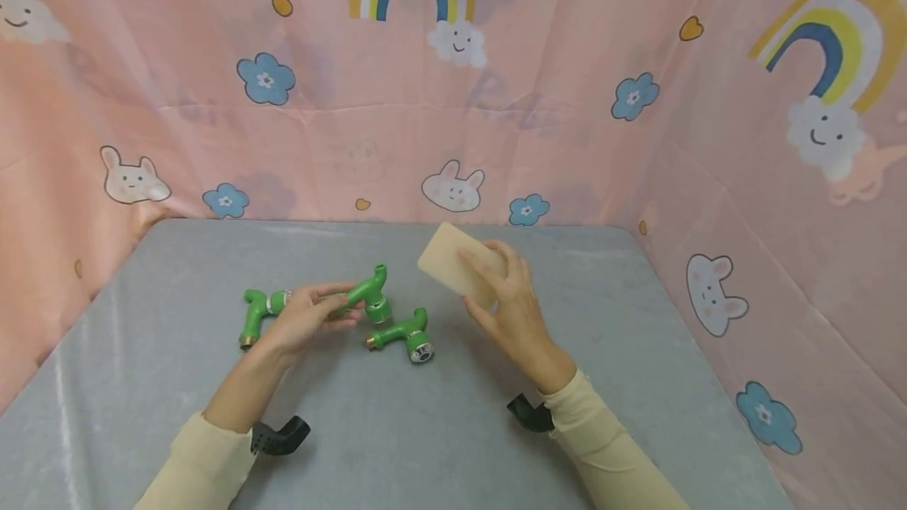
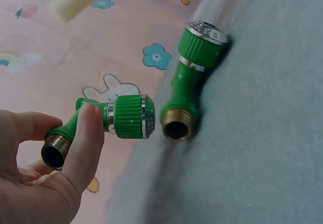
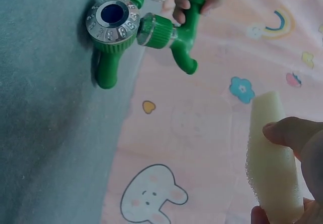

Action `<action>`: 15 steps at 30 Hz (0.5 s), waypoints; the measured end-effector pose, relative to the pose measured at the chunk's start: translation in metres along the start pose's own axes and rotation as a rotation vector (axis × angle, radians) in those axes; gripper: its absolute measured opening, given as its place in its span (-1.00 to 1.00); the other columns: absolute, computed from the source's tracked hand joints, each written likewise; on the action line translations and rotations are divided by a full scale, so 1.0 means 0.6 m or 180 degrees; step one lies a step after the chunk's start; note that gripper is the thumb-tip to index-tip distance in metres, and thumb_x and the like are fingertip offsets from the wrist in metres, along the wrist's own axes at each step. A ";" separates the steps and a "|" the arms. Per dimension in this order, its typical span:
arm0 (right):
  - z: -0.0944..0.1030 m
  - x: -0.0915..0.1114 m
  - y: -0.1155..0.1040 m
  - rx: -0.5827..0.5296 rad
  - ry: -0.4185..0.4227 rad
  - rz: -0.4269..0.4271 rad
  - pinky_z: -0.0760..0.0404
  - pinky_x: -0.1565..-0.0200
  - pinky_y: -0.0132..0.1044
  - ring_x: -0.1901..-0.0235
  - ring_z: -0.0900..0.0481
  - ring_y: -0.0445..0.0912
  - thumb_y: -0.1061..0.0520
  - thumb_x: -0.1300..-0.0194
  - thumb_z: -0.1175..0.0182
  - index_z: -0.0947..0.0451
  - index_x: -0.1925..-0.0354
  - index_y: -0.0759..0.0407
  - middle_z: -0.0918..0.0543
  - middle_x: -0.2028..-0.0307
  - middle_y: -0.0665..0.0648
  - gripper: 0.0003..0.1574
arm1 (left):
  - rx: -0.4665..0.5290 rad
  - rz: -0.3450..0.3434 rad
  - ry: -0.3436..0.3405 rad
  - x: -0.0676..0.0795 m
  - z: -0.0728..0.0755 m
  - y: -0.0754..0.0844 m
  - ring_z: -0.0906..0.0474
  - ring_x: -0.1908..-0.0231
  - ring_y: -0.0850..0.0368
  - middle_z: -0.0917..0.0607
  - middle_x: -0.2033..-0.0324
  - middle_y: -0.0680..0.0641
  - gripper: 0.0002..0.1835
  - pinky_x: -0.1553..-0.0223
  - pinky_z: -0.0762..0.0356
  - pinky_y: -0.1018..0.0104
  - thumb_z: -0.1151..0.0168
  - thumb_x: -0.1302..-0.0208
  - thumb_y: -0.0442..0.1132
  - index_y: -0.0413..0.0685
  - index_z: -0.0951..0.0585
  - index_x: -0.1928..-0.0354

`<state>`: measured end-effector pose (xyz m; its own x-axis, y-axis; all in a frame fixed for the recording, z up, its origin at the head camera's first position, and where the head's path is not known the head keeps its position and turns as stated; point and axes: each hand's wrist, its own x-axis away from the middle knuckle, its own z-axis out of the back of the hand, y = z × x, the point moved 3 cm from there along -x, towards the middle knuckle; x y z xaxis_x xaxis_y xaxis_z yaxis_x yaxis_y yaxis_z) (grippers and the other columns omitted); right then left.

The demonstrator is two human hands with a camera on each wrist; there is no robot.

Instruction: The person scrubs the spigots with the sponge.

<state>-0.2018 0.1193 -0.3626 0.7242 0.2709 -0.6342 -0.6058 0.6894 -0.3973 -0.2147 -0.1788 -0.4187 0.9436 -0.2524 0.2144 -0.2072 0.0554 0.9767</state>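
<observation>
My left hand (image 1: 306, 319) pinches a green faucet (image 1: 365, 292) above the table, thumb and fingers around its pipe end. In the left wrist view the brass threaded end of this held faucet (image 2: 128, 117) faces the camera, its ribbed knob pointing right. A pale cream sponge (image 1: 453, 260) is gripped by my right hand (image 1: 512, 297), raised to the right of the faucet and apart from it. On the table just below the held faucet lies a second green faucet (image 1: 401, 333), knob toward me. Another green faucet (image 1: 259, 315) lies left of my left hand, partly hidden behind it.
The grey cloth-covered table (image 1: 397, 447) reaches back to a pink patterned curtain (image 1: 553, 148), which also hangs along both sides. Black curved pieces (image 1: 282, 436) stick out at both wrists, beside the sleeves.
</observation>
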 end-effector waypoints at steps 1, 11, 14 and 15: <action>0.000 0.000 0.000 -0.0003 -0.0010 -0.0004 -0.61 0.07 0.11 -0.10 -0.39 0.26 0.28 -0.10 -0.49 -0.53 -0.32 -0.02 -0.40 -0.27 0.33 -0.19 | 0.0112 0.0064 -0.0002 -0.003 0.002 -0.005 -0.74 0.11 0.21 -0.76 0.07 -0.18 -0.50 -0.02 -0.70 0.38 0.04 -0.58 -0.29 -0.41 -0.29 -0.44; 0.000 0.001 0.002 0.0034 -0.0148 -0.0108 -0.57 0.01 0.14 -0.16 -0.38 0.27 0.24 -0.17 -0.46 -0.50 -0.36 -0.04 -0.39 -0.31 0.33 -0.20 | -0.0214 0.0203 0.0337 -0.021 0.024 -0.040 -0.72 0.19 0.27 -0.66 -0.13 -0.34 -0.50 0.08 -0.72 0.40 0.06 -0.58 -0.26 -0.33 -0.31 -0.45; 0.000 0.000 0.003 0.0046 -0.0185 -0.0141 -0.58 0.01 0.14 -0.16 -0.38 0.26 0.24 -0.17 -0.47 -0.50 -0.36 -0.03 -0.40 -0.30 0.33 -0.20 | -0.1034 0.0106 0.0594 -0.018 0.031 -0.040 -0.73 0.22 0.19 -0.58 -0.22 -0.43 -0.55 0.20 -0.74 0.34 0.03 -0.56 -0.27 -0.30 -0.42 -0.39; 0.000 0.000 0.004 0.0049 -0.0198 -0.0153 -0.59 0.02 0.14 -0.15 -0.39 0.26 0.24 -0.16 -0.47 -0.50 -0.36 -0.03 -0.40 -0.30 0.33 -0.20 | -0.1296 0.0075 0.0649 -0.017 0.032 -0.039 -0.72 0.22 0.14 -0.59 -0.20 -0.44 -0.56 0.24 -0.73 0.32 0.02 -0.56 -0.27 -0.29 -0.44 -0.37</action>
<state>-0.2031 0.1209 -0.3639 0.7717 0.2783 -0.5719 -0.5650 0.7127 -0.4156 -0.2248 -0.1963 -0.4437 0.9799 -0.0535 0.1923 -0.1491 0.4445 0.8833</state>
